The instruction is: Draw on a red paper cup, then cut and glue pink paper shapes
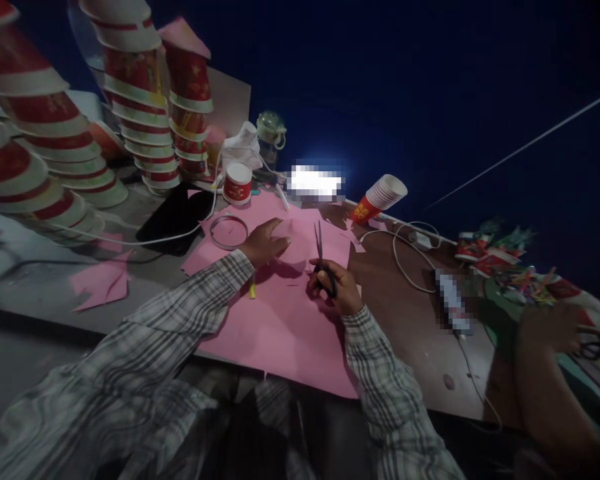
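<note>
Plaid sleeves [180,310] reach over pink paper [280,340] on the worktop [395,327]. Fingers of the right hand [345,290] grip the scissors [321,250] by their handles, probably so the blades point away; the left hand [261,244] has loosely parted fingers over the paper, perhaps to steady it, though contact is unclear.

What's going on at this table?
A person in a checked shirt is working over pink paper with bare hands. The right hand holds black-handled scissors, their blades pointing away from the person. The left hand is over the paper, thumb and forefinger apart; whether it grips any is hard to tell. Stacked paper cups stand to the left, and another person's arm reaches in at the right.
</note>
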`<state>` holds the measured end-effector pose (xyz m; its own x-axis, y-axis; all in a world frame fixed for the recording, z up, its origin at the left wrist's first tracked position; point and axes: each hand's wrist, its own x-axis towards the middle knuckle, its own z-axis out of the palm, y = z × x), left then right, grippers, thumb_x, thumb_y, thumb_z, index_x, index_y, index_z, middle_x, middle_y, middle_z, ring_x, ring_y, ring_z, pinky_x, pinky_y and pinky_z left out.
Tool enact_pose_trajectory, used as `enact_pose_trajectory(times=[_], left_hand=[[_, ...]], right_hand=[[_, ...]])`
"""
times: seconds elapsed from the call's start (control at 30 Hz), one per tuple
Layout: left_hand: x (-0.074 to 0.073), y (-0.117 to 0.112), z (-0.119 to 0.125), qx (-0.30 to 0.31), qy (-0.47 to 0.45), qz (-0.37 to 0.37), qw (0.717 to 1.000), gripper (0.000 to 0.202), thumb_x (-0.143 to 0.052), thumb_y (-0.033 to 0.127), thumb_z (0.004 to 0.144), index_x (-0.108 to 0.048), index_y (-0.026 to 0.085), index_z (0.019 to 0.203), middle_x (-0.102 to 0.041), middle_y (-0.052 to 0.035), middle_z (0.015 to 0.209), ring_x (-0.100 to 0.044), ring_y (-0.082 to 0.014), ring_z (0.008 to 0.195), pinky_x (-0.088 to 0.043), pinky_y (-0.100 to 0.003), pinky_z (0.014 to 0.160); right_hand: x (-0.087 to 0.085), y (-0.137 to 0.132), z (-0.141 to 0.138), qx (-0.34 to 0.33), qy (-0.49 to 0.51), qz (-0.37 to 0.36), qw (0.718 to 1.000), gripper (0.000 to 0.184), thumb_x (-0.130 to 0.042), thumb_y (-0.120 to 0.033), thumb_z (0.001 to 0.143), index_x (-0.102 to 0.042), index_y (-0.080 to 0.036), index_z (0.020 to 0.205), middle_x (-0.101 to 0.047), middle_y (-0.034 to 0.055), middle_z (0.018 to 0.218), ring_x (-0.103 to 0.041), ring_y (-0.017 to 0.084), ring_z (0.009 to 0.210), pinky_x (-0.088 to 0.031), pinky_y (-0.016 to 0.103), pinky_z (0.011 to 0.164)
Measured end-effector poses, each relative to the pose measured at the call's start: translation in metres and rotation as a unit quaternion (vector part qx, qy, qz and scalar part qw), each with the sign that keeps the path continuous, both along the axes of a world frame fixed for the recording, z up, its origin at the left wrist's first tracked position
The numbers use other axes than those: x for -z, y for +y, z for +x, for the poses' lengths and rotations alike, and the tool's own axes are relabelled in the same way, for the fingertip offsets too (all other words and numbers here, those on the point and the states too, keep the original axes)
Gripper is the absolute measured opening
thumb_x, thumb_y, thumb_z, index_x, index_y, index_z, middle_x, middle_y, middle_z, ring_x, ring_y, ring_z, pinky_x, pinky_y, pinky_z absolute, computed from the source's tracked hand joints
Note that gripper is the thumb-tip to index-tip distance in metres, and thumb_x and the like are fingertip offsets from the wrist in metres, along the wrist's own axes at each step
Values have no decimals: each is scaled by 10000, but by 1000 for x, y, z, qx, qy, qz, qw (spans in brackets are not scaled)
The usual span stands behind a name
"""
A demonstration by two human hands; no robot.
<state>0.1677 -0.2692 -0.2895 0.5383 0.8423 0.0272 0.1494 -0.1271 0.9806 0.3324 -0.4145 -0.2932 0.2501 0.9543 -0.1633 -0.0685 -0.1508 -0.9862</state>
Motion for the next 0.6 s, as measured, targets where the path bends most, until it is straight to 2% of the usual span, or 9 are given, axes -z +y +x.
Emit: enact_pose_trajectory(times=[0.17,0.43,0.6], left_hand=[[0,-2,-1,18,14,19,1000,437,-608,344,739,-611,131,1121,-666,-58,980,-620,-189,841,-522,-374,853],[0,-3,0,11,-2,27,1000,392,-616,311,743,-616,158,1104,-685,-69,1030,-642,-223,961,-508,-380,920],[-5,-6,0,13,1,7,1000,389,-615,287,741,-615,146,1104,-687,-61,989,-650,-202,874,-542,-362,843]], right_hand=[[4,-1,3,-11,-13,3,1000,522,-781,-566,680,-643,-195,1021,-666,-16,596,-590,130,458,-464,263,446],[5,0,3,-12,-3,-3,1000,519,-782,-566,683,-643,-190,1014,-666,-21,583,-588,124,443,-482,251,433],[8,-1,2,-5,4,-12,1000,516,-781,-553,691,-642,-183,1024,-667,-19,584,-588,121,439,-489,246,423]])
